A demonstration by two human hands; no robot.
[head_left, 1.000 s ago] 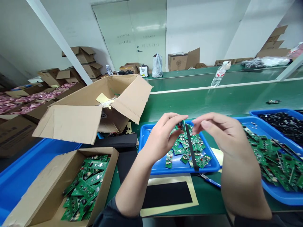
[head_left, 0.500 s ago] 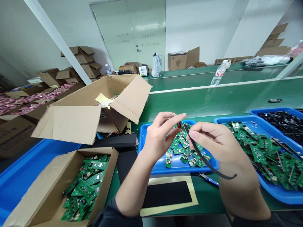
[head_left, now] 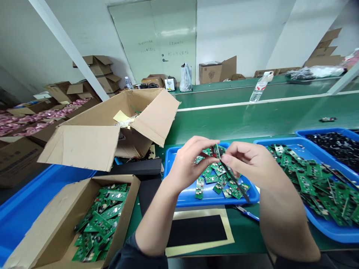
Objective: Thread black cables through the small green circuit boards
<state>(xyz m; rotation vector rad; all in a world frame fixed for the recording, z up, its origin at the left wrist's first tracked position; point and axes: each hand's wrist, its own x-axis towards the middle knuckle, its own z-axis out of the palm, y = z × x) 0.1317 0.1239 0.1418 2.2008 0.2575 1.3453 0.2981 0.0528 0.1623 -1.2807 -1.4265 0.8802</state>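
My left hand (head_left: 185, 162) pinches a small green circuit board (head_left: 217, 150) between thumb and fingertips, its edge turned towards me. My right hand (head_left: 251, 160) is closed on the upper end of a thin black strip (head_left: 235, 180), which meets the lower end of the board and hangs down to the right. Whether the strip is stuck to the board I cannot tell. Both hands are above a blue tray (head_left: 186, 200) with several loose circuit boards (head_left: 200, 186) in it. In front of the tray lies a black sheet (head_left: 199, 229) on yellowish backing paper (head_left: 206, 249).
A blue-handled tool (head_left: 248, 213) lies by the tray. On the right are a blue tray (head_left: 333, 235) heaped with boards and another tray (head_left: 316, 132) of black parts. A cardboard box (head_left: 66, 218) of boards and a larger open carton (head_left: 112, 112) stand left. Behind stands a bottle (head_left: 258, 89).
The strip's free end has swung left and now hangs straighter. My left fingers have shifted slightly down, and the board shows more clearly between the hands.
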